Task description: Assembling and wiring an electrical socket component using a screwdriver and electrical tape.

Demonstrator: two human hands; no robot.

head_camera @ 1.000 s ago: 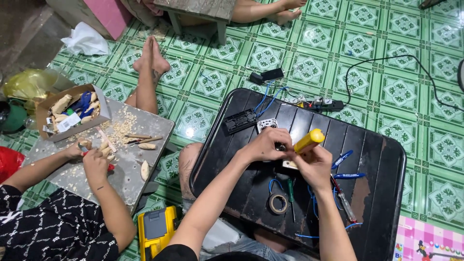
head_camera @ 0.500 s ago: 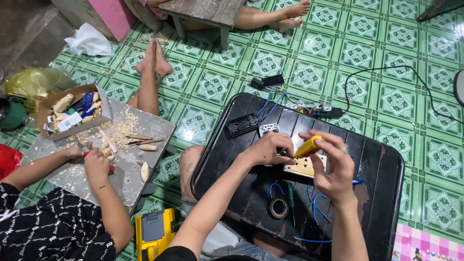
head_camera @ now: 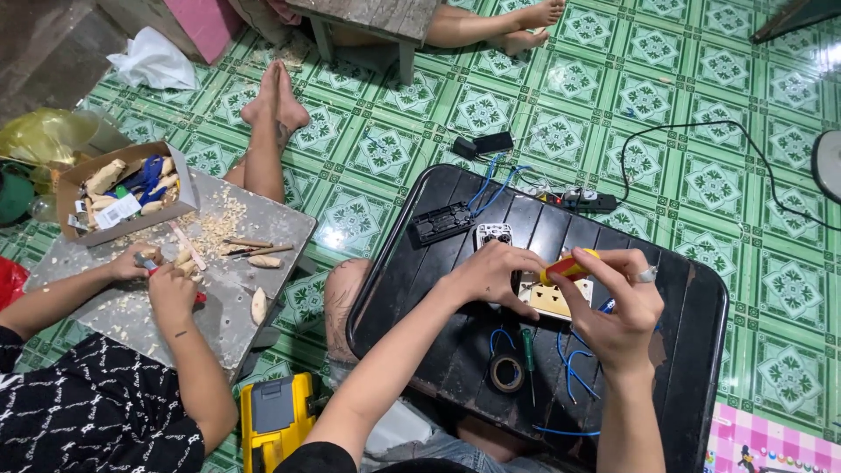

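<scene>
My left hand (head_camera: 492,276) presses down on a cream wall socket (head_camera: 552,298) lying on the black tray table (head_camera: 683,359). My right hand (head_camera: 618,302) grips a screwdriver with a yellow and red handle (head_camera: 568,265), its tip hidden at the socket. Blue wires (head_camera: 574,368), a roll of black tape (head_camera: 507,373) and a green screwdriver (head_camera: 529,350) lie just below my hands.
A white socket (head_camera: 493,234), a black part (head_camera: 442,222) and a power strip (head_camera: 583,201) sit at the table's far edge. To the left, another person's hands (head_camera: 162,280) carve wood pieces on a grey board (head_camera: 114,307). A yellow case (head_camera: 276,420) lies on the green tiled floor.
My right hand has lowered and turned the yellow screwdriver from raised above the table down onto the socket. My left hand stays on the socket. The view has shifted slightly.
</scene>
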